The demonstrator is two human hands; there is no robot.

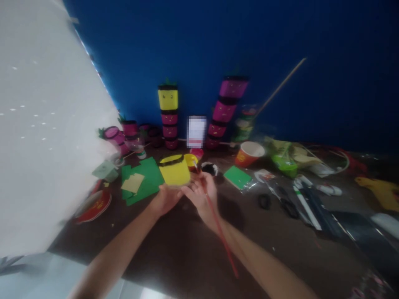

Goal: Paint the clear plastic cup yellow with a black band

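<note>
A yellow-painted cup (pixel 175 171) with a dark rim band is held tilted in front of me. Its lower edge rests in my left hand (pixel 168 197), whose fingers are partly hidden beneath it. A long red-handled paintbrush (pixel 220 226) is in my right hand (pixel 204 193), bristle end up, the handle slanting back over my forearm. Fingers of this hand also come close to the cup's base; whether they touch it is blurred. Just beyond the hands stand a small pot of yellow paint (pixel 190 160) and a pot of black paint (pixel 209 168).
Green sheets (pixel 149 178) lie left, near a red lid (pixel 94 205). Painted cup stacks (pixel 170 120) line the blue wall. A red-and-white paper cup (pixel 249 153), scissors (pixel 288 207), a green pad (pixel 237 177) and a yellow glue gun (pixel 380 193) occupy the right.
</note>
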